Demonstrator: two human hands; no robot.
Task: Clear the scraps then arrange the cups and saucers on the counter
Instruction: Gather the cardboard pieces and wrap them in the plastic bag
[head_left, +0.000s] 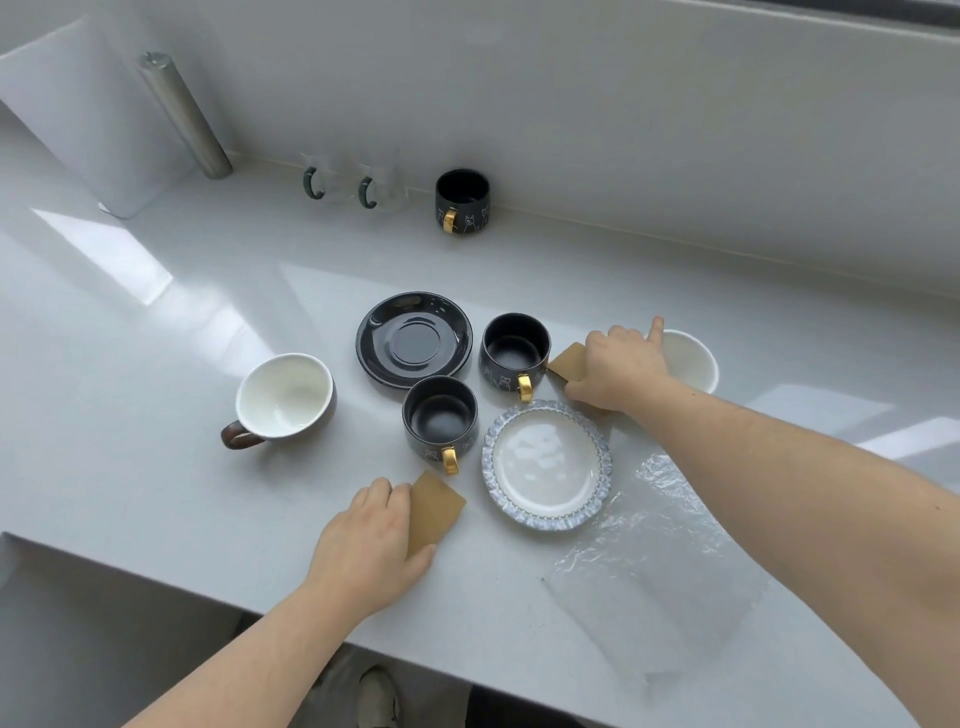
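- While both brown paper scraps are on the counter (156, 493), I judge the clearing step only just begun.
- My left hand (371, 551) lies flat, fingers spread over the near scrap (434, 512), pressing it down, not pinching it.
- My right hand (621, 369) covers the far scrap (566, 361) beside a dark cup (515, 351); forefinger points outward, the rest curled. Whether it has hold of the scrap, I cannot tell.
- A clear plastic sheet (654, 577) lies untouched near the front edge, likely also to go.
- Nothing looks arranged: the black saucer (414, 340) and the frilled white saucer (546, 464) are bare, with another dark cup (440, 415) between them.
- The white cup with brown handle (284, 400) stands apart at left, a white cup (691, 361) just beyond my right hand, a third dark cup (462, 200) and two glass mugs (353, 182) along the wall.
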